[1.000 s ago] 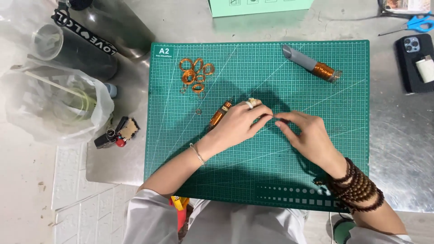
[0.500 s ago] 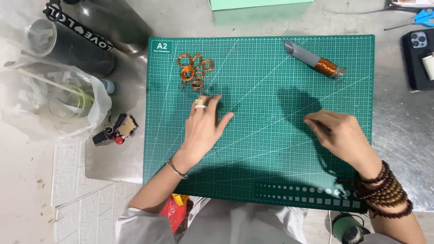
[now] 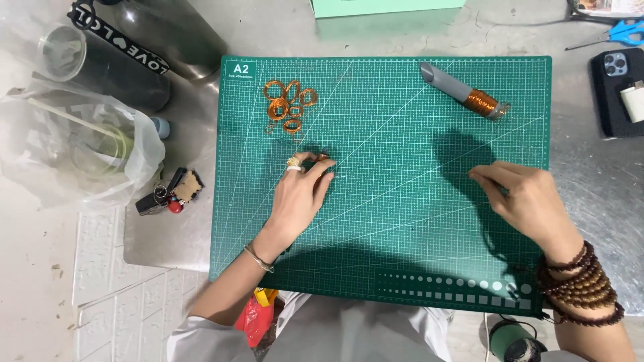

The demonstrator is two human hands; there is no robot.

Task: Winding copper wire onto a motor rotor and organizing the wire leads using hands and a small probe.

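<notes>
left hand [image 3: 300, 194]: lies palm down on the green cutting mat [image 3: 402, 268], fingers curled, tips closing on a small copper-coloured piece [image 3: 320, 158] at the mat's left-middle; most of the piece is hidden under the fingers, so I cannot tell how firmly it is pinched.

right hand [image 3: 530, 201]: fingers drawn together as if pinching something thin at the mat's right side; whatever it grips is too fine to see, so what it holds cannot be told.

change: a second ago both hands met at the mat's centre, fingertips together beside the copper piece. Now they stand well apart, the right hand gone out to the right and the left hand staying by the piece, moved slightly toward the far left.

meaning: the spread looks like a length of fine wire being drawn out between the hands, though no wire shows.

copper rings [image 3: 288, 106]: a cluster of small coils, far left of the mat, just beyond the left hand, not touched.

wire spool [image 3: 466, 92]: grey holder with a copper winding, far right of the mat, lying on its side, apart from both hands.

bench [image 3: 590, 174]: metal, carrying the mat.
</notes>
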